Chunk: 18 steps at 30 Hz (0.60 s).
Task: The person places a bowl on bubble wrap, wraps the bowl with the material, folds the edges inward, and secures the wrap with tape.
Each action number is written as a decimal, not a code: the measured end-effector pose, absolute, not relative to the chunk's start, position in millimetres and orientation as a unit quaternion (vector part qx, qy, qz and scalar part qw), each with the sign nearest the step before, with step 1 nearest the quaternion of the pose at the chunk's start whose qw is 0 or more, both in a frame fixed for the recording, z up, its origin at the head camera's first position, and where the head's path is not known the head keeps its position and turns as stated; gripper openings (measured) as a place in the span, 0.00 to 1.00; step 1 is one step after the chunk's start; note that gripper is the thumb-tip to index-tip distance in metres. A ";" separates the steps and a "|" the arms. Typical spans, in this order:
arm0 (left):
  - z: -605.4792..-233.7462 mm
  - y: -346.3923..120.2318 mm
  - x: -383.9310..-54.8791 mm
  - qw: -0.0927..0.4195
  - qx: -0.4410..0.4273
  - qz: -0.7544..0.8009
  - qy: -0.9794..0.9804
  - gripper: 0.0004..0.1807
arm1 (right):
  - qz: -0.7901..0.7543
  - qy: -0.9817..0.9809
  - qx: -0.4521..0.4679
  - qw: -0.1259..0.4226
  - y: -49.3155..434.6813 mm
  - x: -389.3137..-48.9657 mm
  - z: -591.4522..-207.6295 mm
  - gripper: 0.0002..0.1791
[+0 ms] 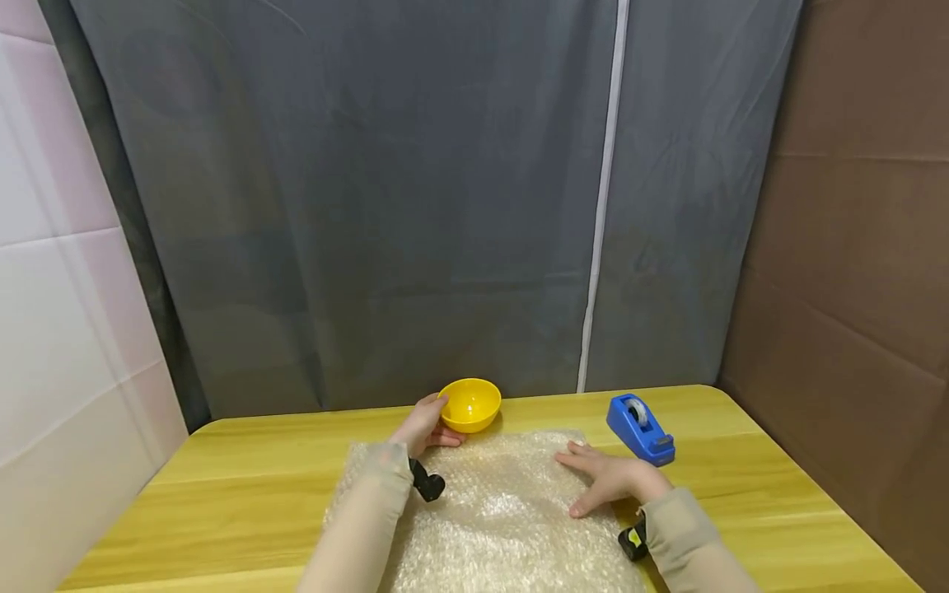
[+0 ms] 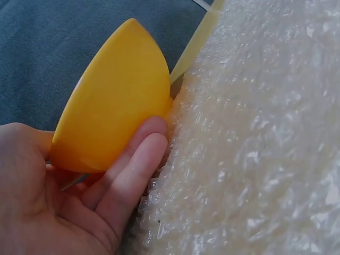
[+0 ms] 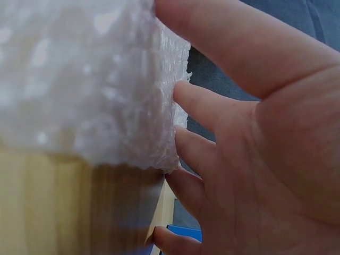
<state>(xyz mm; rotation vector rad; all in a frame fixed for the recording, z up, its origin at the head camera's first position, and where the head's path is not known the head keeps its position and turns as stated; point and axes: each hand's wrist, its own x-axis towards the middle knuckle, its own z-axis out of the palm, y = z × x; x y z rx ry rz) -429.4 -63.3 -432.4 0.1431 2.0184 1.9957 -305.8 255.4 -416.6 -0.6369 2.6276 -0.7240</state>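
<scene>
A yellow bowl [image 1: 470, 407] is at the far edge of the bubble wrap [image 1: 511, 511]. My left hand [image 1: 424, 425] holds the bowl from its left side, thumb at the rim and fingers under the curved wall. In the left wrist view the bowl's smooth outer side [image 2: 117, 101] faces the camera, its base close by the wrap. On the right part of the wrap rests my right hand [image 1: 610, 478], fingers spread. The right wrist view shows those fingertips [image 3: 183, 91] at the edge of the wrap [image 3: 79, 79].
A blue tape dispenser [image 1: 641, 430] with a roll of clear tape stands right of the wrap, beyond my right hand. Under everything is a wooden table [image 1: 245, 478] with rounded far corners. A grey curtain [image 1: 445, 206] hangs right behind its far edge.
</scene>
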 end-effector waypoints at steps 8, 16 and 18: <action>-427.3 -66.5 -428.8 0.152 0.055 0.690 0.705 0.30 | -0.254 0.926 -0.224 0.165 254.6 -304.6 -414.5 0.51; -414.7 -72.8 -421.0 0.149 0.078 0.691 0.703 0.30 | -0.251 0.927 -0.226 0.161 254.2 -302.8 -414.3 0.50; -411.0 -74.7 -417.3 0.148 0.082 0.690 0.704 0.31 | -0.254 0.927 -0.225 0.162 253.5 -302.8 -413.7 0.50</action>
